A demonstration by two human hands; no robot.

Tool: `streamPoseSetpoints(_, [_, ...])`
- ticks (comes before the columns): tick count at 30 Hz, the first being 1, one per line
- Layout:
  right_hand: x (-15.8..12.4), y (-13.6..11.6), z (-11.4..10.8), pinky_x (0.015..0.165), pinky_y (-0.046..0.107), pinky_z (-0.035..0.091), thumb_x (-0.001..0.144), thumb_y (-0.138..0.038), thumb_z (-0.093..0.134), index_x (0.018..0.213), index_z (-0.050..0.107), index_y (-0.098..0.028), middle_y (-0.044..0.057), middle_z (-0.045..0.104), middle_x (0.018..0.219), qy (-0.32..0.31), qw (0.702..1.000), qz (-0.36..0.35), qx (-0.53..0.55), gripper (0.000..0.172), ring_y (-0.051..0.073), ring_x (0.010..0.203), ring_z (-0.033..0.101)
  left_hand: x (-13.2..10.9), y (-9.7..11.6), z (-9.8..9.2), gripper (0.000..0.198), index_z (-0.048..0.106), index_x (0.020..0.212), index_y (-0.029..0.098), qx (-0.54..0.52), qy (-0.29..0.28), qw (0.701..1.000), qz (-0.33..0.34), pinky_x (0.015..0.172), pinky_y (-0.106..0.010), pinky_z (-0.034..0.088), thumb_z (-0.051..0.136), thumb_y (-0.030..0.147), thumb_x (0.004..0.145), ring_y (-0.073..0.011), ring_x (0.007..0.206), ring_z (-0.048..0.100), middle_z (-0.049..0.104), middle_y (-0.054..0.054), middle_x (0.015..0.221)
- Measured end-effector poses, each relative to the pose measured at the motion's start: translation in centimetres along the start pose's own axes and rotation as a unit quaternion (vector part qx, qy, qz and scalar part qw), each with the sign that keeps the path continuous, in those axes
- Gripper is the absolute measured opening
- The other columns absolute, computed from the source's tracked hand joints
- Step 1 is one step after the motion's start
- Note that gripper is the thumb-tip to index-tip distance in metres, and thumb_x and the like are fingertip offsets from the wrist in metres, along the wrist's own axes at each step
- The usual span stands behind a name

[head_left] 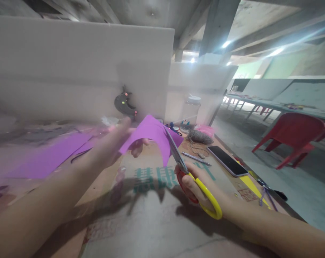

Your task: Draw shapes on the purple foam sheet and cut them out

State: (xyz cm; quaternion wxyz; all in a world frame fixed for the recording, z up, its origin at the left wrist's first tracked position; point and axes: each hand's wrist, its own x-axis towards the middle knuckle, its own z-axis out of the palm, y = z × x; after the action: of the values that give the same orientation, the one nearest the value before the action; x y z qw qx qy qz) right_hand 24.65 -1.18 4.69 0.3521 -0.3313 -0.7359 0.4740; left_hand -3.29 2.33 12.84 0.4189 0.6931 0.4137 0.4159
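Note:
My left hand (125,139) grips a curved piece of purple paper (149,130) above the table, its fingers partly hidden behind the sheet. In my right hand (197,179) are scissors (180,157) with one yellow and one red handle loop. Their blades point up and away and meet the right part of the paper, where a cut edge hangs down. How far the blades are parted is hard to see. More purple paper (52,152) lies on the table left of my left forearm, blurred.
A smartphone (227,161), a pen (196,158) and a grey yarn bundle (198,137) lie at the right. Behind them stands a clear bottle (192,111). A dark crescent ornament (123,103) is against the white partition (71,64). A red chair (294,132) stands beyond the table's right edge.

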Motion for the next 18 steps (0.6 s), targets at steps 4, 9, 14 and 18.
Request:
streamPoseSetpoints(4, [-0.1, 0.1, 0.2, 0.042, 0.023, 0.03, 0.098, -0.072, 0.047, 0.107, 0.046, -0.021, -0.009, 0.04, 0.062, -0.009, 0.999, -0.008, 0.037, 0.052, 0.009, 0.045, 0.033, 0.6, -1.4, 1.5, 0.056, 0.056, 0.067, 0.023, -0.136, -0.015, 0.99, 0.044, 0.057, -0.032, 0.046, 0.041, 0.066, 0.098, -0.0158, 0.05, 0.049, 0.049, 0.0, 0.053])
streamPoseSetpoints(9, [-0.4, 0.2, 0.4, 0.048, 0.024, 0.036, 0.099, -0.071, 0.048, 0.105, 0.053, -0.02, -0.003, 0.047, 0.071, 0.012, 0.998, -0.055, -0.018, 0.051, 0.011, 0.054, 0.039, -1.1, -2.2, 4.5, 0.024, 0.065, 0.092, 0.021, 0.08, -0.002, 0.994, 0.08, 0.078, -0.035, 0.054, 0.07, 0.043, 0.084, -0.0212, 0.084, 0.065, 0.068, -0.005, 0.089])
streamPoseSetpoints(14, [-0.9, 0.5, 1.1, 0.05, 0.025, 0.035, 0.098, -0.072, 0.047, 0.108, 0.056, -0.021, -0.001, 0.048, 0.072, 0.015, 0.999, -0.043, -0.017, 0.053, 0.014, 0.06, 0.043, -2.7, -1.0, 6.3, 0.036, 0.062, 0.079, 0.022, 0.154, 0.062, 0.982, 0.086, 0.069, -0.031, 0.051, 0.052, 0.053, 0.093, -0.0197, 0.076, 0.061, 0.065, -0.003, 0.079])
streamPoseSetpoints(18, [-1.2, -0.5, 1.1, 0.057, 0.026, 0.039, 0.096, -0.075, 0.047, 0.104, 0.055, -0.02, 0.0, 0.049, 0.077, -0.021, 0.997, -0.045, -0.052, 0.056, 0.015, 0.066, 0.045, -2.6, -0.9, 6.6, 0.048, 0.05, 0.062, 0.023, 0.088, 0.132, 0.987, -0.005, 0.055, -0.028, 0.045, 0.043, 0.061, 0.092, -0.0168, 0.06, 0.051, 0.05, 0.0, 0.06])
